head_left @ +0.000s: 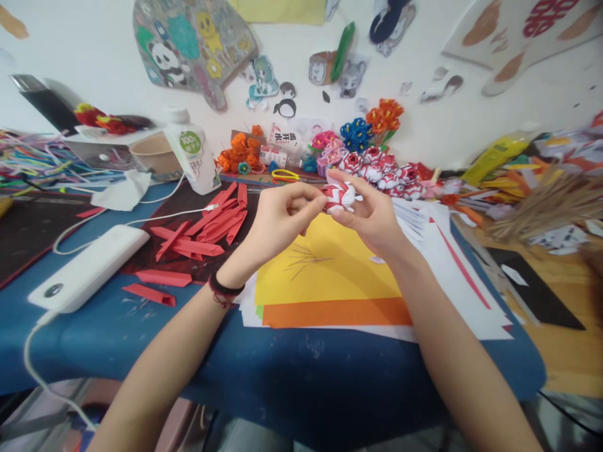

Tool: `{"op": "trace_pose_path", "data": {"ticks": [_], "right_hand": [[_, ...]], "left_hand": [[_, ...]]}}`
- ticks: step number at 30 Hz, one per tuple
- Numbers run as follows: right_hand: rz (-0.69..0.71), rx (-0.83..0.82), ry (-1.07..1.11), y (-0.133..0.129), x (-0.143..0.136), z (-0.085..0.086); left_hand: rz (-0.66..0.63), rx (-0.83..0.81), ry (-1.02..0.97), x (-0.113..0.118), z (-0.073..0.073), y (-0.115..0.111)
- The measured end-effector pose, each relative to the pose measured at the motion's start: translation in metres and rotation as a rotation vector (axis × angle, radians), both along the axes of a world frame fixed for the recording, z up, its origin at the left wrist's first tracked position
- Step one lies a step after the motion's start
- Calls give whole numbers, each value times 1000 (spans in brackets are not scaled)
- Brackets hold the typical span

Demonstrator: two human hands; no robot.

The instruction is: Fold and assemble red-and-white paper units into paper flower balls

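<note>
Between my two hands is a red-and-white folded paper flower (340, 196), held above the paper stack. My right hand (370, 210) curls around its right side, with the thumb below and the fingers above. My left hand (294, 210) pinches at its left edge with thumb and forefinger; the exact contact is partly hidden by the fingers. Under the hands lies a yellow sheet (339, 270) with several thin brown sticks (308, 257) on it. An orange sheet (336, 312) shows along its front edge.
Folded red paper strips (211, 226) lie in a pile on the left, near a white power bank (89, 267) with cables. Finished red-and-white flowers (381, 168) stand behind my hands. Yellow-handled scissors (285, 176), a white bottle (192, 150) and brown sticks (551, 204) are around.
</note>
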State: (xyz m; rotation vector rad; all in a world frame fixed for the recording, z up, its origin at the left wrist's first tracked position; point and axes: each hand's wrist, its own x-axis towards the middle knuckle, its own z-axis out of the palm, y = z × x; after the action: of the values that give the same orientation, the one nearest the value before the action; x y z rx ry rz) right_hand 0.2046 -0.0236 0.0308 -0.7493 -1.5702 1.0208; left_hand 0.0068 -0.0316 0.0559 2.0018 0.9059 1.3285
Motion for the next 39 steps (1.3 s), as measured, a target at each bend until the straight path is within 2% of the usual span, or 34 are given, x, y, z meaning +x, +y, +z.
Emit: {"op": "trace_pose_path", "data": {"ticks": [3, 6, 14, 20, 26, 34, 39], "right_hand": [[-1, 15, 1, 1, 1, -1], [3, 19, -3, 2, 1, -2], [43, -10, 26, 0, 0, -4], [55, -21, 16, 3, 2, -6], [58, -9, 14, 5, 3, -7], [52, 24, 15, 6, 3, -7], [42, 11, -19, 6, 3, -8]], "left_hand": [[-95, -159, -90, 2, 3, 0], [-90, -185, -104, 3, 2, 1], [-70, -106, -113, 0, 0, 5], [-22, -66, -15, -2, -4, 8], [-77, -6, -29, -3, -6, 10], [12, 160, -2, 3, -11, 5], [71, 235, 101, 2, -13, 6]]}}
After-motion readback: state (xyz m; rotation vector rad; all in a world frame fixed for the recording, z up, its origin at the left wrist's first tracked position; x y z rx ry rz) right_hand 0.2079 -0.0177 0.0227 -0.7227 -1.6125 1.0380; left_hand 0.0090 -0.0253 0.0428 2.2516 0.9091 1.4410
